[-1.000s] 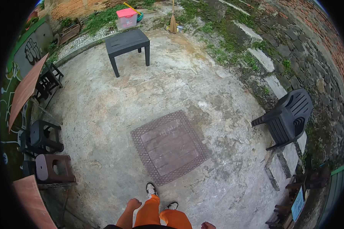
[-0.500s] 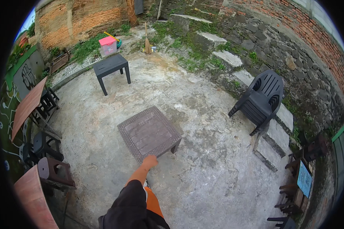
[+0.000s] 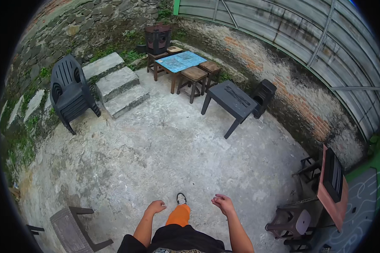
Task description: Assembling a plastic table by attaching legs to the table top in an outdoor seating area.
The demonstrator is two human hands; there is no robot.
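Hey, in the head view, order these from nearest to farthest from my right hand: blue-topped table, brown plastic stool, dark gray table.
1. Brown plastic stool, right of your right hand.
2. Dark gray table, ahead.
3. Blue-topped table, beyond that, farther left.

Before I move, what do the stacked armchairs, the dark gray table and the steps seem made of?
The stacked armchairs look like molded plastic, satin, with slatted one-piece backs. The dark gray table seems plastic, smooth and dull, or possibly painted wood. The steps: probably concrete, rough, mottled gray.
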